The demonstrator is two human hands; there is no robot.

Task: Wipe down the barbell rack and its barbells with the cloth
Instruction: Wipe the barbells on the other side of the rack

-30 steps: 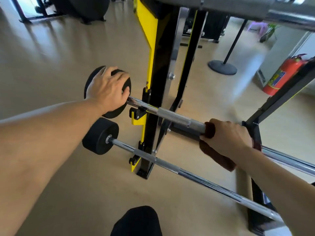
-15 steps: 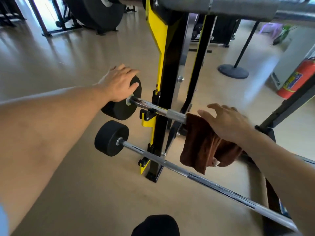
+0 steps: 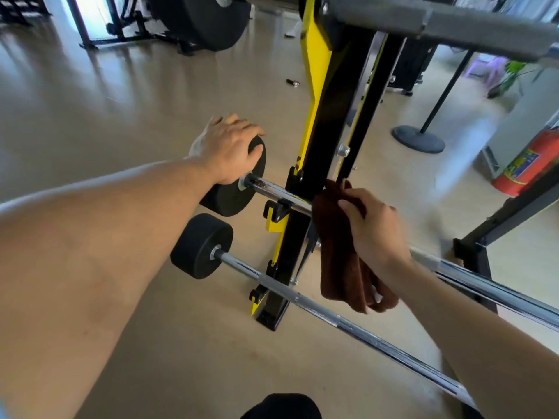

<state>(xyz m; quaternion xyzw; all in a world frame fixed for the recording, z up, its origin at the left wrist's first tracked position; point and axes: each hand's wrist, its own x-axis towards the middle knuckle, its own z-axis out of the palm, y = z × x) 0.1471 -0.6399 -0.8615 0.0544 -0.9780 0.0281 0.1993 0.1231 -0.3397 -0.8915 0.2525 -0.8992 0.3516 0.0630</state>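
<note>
The brown cloth [image 3: 341, 246] hangs over the upper barbell [image 3: 281, 193] just beside the black and yellow rack upright [image 3: 320, 140], draped down in front of the bar. The right hand [image 3: 367, 226] pinches the cloth's top edge between curled fingers and thumb, right against the upright. The left hand [image 3: 227, 152] lies on top of that barbell's black end weight [image 3: 233, 192], fingers spread and only lightly bent over its rim (not wrapped round it). The two hands are well apart, the upright between them. A second barbell [image 3: 302, 297] rests on the lower hooks, its weight [image 3: 202, 246] below the first. A red fire extinguisher [image 3: 526, 164] stands on the floor at far right.
</note>
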